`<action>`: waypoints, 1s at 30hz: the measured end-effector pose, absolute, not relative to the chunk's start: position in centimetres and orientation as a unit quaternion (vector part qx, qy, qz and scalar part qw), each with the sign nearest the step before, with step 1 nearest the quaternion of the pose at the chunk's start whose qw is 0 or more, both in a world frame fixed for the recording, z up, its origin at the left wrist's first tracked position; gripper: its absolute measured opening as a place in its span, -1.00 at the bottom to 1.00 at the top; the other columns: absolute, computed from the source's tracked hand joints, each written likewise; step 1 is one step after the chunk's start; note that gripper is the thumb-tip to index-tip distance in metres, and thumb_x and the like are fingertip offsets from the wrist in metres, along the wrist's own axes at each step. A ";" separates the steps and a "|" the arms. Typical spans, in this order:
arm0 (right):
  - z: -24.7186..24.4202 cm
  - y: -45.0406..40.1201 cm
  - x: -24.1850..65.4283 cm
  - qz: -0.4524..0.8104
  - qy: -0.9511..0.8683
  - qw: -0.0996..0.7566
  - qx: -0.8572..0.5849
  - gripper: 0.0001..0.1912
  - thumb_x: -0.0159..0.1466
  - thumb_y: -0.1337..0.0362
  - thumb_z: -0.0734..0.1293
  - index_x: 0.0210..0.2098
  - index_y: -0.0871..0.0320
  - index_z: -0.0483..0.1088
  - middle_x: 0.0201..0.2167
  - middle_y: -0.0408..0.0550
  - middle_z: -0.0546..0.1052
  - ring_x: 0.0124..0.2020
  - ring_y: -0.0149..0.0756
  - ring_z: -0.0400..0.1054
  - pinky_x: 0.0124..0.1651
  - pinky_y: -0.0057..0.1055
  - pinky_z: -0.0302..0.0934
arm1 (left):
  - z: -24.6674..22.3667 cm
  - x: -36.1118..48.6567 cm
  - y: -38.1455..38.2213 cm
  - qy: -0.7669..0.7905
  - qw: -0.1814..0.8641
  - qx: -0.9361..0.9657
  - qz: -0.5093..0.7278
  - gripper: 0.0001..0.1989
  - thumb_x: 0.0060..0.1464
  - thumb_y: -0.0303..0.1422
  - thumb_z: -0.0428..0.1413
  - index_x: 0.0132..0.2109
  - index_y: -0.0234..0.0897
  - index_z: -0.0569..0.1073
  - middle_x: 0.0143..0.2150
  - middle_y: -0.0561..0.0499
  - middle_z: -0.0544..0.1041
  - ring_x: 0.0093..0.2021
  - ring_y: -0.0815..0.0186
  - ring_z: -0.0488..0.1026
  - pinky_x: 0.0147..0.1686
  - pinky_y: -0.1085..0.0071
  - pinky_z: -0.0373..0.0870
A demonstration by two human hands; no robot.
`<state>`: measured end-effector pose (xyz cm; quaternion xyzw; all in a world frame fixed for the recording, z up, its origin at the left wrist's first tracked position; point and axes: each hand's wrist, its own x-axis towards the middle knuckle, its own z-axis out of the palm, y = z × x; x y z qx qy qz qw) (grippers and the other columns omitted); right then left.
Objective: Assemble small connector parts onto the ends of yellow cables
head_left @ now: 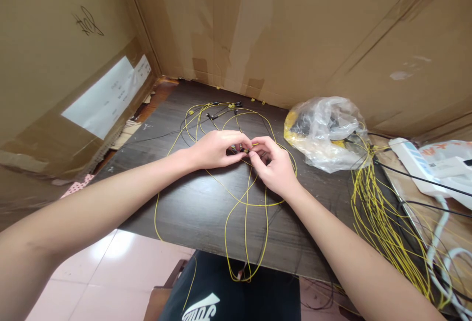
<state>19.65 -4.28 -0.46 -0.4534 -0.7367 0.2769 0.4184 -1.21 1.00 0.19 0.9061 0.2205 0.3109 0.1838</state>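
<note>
Over the middle of the dark table [199,198], my left hand [223,149] and my right hand [272,163] meet with their fingertips pinched together. Between them is a small dark piece, seemingly an end of the thin yellow cable [246,208]; the fingers hide most of it. Loops of this cable lie under and around both hands, and some hang over the table's front edge. Beyond my left hand, several black cable ends [212,116] rest on the tabletop among more yellow loops.
A clear plastic bag [328,131] with dark and yellow contents stands at the right. Beside it a thick bundle of yellow cables [372,213] hangs down. A white power strip [413,163] lies farther right. Cardboard walls [258,31] enclose the back and left.
</note>
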 end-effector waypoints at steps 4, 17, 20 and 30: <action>-0.4 -4.3 19.7 0.281 -0.734 0.418 -0.456 -0.81 0.32 0.27 0.31 -0.07 0.10 0.38 -0.34 -0.09 0.61 -0.41 -0.32 0.45 -0.41 -0.40 0.23 | 0.2 -1.3 1.1 0.208 0.170 0.912 0.310 -0.83 0.30 -0.37 0.13 -0.02 -0.26 0.56 -0.12 -0.07 0.62 -0.17 0.28 0.57 -0.16 0.38 0.48; -0.4 -4.2 19.6 0.261 -0.748 0.424 -0.440 -0.84 0.31 0.31 0.29 -0.11 0.12 0.39 -0.33 -0.10 0.54 -0.42 -0.37 0.39 -0.40 -0.40 0.24 | 0.0 -1.3 1.0 0.217 0.168 0.905 0.326 -0.85 0.28 -0.39 0.13 -0.06 -0.31 0.53 -0.14 -0.07 0.58 -0.21 0.30 0.53 -0.22 0.39 0.47; -0.5 -4.2 19.6 0.257 -0.750 0.422 -0.440 -0.86 0.31 0.31 0.29 -0.13 0.12 0.40 -0.32 -0.10 0.54 -0.42 -0.37 0.39 -0.39 -0.39 0.24 | 0.0 -1.2 1.0 0.219 0.174 0.902 0.330 -0.85 0.27 -0.39 0.13 -0.06 -0.31 0.53 -0.15 -0.07 0.58 -0.21 0.30 0.53 -0.21 0.39 0.47; -0.4 -4.2 19.6 0.254 -0.753 0.415 -0.443 -0.86 0.30 0.32 0.29 -0.13 0.11 0.40 -0.35 -0.11 0.53 -0.44 -0.37 0.37 -0.39 -0.39 0.23 | 0.3 -1.2 0.9 0.228 0.176 0.901 0.324 -0.90 0.23 -0.39 0.14 -0.12 -0.29 0.47 -0.20 -0.03 0.57 -0.24 0.30 0.52 -0.23 0.40 0.44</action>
